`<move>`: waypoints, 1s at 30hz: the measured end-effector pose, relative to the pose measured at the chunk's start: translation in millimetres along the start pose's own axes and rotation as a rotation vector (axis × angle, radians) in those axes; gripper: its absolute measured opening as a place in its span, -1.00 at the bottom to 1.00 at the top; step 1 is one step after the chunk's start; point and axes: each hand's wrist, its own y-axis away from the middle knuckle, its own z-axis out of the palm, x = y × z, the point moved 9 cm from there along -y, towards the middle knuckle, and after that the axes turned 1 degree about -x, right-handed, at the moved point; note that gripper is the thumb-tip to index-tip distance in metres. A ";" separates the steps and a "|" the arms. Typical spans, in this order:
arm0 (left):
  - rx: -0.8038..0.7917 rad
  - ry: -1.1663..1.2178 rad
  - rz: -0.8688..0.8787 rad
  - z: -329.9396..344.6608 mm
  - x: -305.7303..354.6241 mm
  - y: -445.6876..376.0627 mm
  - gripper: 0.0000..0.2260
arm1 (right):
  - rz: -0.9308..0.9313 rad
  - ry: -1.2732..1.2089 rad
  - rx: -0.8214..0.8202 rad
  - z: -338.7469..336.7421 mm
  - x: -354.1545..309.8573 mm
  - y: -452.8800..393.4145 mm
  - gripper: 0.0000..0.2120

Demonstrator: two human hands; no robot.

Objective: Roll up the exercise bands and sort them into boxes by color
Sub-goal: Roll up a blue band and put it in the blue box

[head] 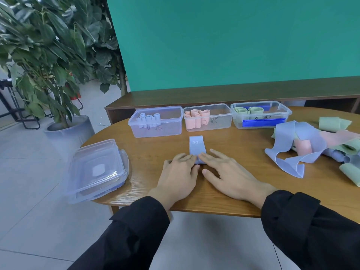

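Mid-roll on a pale blue band (196, 147), lying flat on the tabletop (243, 152) with its long axis running straight away from the body, toward the gap between the left and middle boxes. Near end already turned into a small roll, tucked under the fingertips of both hands. Left hand (178, 172) and right hand (228, 172) side by side, fingers fairly straight and pressing down on the roll rather than curled round it; thumbs lying flat behind. Unrolled tail marked "20" stretching beyond the fingertips, so rolling direction forward, away from the wrists, probably with both hands sharing the push evenly. Neither hand clearly nearer; roll sitting between them, slightly under the right fingertips. Likely destination: blue box (155, 121) ahead and to the left, already holding several pale blue rolls. Pink box (207, 117) in the middle with pink rolls, green box (261, 114) to the right with green rolls. Loose pile of bands (311, 145) off to the right, still unrolled, well apart from the hands. Stack of lids (95, 170) at the left edge of the tabletop.
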 end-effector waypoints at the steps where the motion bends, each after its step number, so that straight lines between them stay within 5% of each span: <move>1: -0.014 -0.004 -0.001 1.7 -1.1 -1.3 -0.68 | -0.003 -0.002 0.004 0.1 0.5 0.3 -0.48; 9: 0.055 0.121 -0.016 -4.1 -2.6 -5.6 -0.57 | 0.040 0.008 -0.026 4.0 10.4 -12.6 -0.43; 20: 0.181 0.282 0.003 -5.0 -12.8 -18.8 -0.82 | 0.022 -0.021 0.015 1.9 16.8 -23.2 -0.53; 30: 0.111 0.342 -0.083 -4.8 -16.1 -24.2 -0.89 | 0.052 -0.146 0.106 -8.3 16.9 -16.3 -0.58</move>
